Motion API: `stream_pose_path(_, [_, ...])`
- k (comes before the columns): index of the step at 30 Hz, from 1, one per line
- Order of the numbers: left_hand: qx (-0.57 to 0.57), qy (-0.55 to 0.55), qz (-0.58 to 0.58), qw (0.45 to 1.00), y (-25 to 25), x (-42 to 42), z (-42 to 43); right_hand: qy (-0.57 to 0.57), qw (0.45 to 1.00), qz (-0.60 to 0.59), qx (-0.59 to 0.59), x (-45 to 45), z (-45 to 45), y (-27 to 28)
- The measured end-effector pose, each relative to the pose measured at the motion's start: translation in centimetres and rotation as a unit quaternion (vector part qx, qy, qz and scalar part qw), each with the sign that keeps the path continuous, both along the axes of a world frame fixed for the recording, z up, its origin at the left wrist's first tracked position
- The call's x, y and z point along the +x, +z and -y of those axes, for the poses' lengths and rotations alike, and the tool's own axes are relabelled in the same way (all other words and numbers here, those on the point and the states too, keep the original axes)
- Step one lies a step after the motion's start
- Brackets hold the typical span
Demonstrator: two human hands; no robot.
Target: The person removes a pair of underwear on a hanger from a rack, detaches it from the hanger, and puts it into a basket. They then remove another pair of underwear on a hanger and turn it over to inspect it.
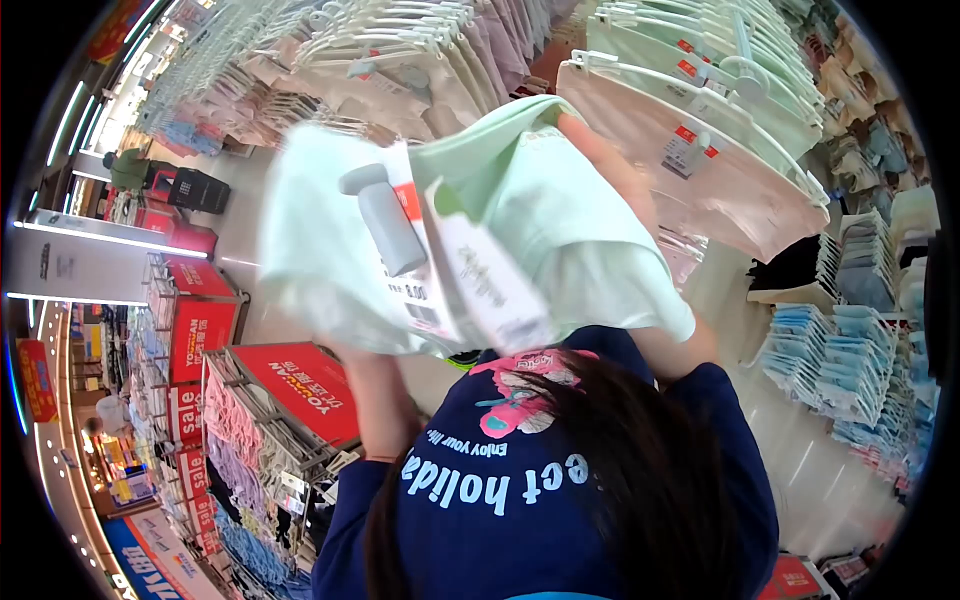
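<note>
A pair of mint-green underpants (pixel 590 215) is held up in front of my chest, its left part smeared by motion. A grey security tag (pixel 390 225), a white price label (pixel 425 290) and a printed paper hang tag (pixel 490 275) hang on its front. My right hand (pixel 610 165) is closed on the upper right edge of the cloth; part of it shows behind the fabric. My left hand (pixel 355 352) is behind the lower left of the underpants, with only the wrist area and forearm showing, so its fingers are hidden.
Pale pink underpants (pixel 715 185) on a clip hanger hang close ahead on the right, before a row of mint ones (pixel 665 45). Beige garments (pixel 390 90) hang ahead. Red sale bins (pixel 300 385) stand left, blue hanging garments (pixel 830 345) right. A person (pixel 128 170) is far left.
</note>
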State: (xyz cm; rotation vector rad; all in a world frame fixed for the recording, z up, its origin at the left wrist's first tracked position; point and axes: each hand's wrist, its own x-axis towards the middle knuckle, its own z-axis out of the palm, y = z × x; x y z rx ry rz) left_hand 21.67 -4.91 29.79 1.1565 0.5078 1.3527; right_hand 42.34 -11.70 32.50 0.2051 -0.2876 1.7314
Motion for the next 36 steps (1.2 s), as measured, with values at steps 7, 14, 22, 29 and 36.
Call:
stream_pose_path(7, [-0.186, -0.302, 0.079, 0.932, -6.7, 2.0, 7.3, -0.004, 0.995, -0.086, -0.052, 0.7, 1.1, -1.6])
stream_pose_path(14, [-0.379, -0.293, 0.223, 0.849, -3.4, 3.5, 6.4, -0.051, 0.993, -0.091, -0.052, 2.8, 1.3, -4.2])
stream_pose_path(22, [0.131, 0.224, -0.026, 0.965, -5.4, 2.7, 5.2, -0.006, 0.997, 0.009, -0.077, 3.5, 1.0, -2.8])
stream_pose_path(29, [0.542, 0.298, -0.345, 0.706, 0.1, 3.4, 5.3, -0.034, 0.981, 0.123, -0.147, 3.4, 1.1, -1.6])
stream_pose_path(36, [0.545, 0.120, -0.237, 0.795, 2.3, 3.9, 5.3, 0.037, 0.994, 0.062, -0.080, 3.4, 1.6, -0.7])
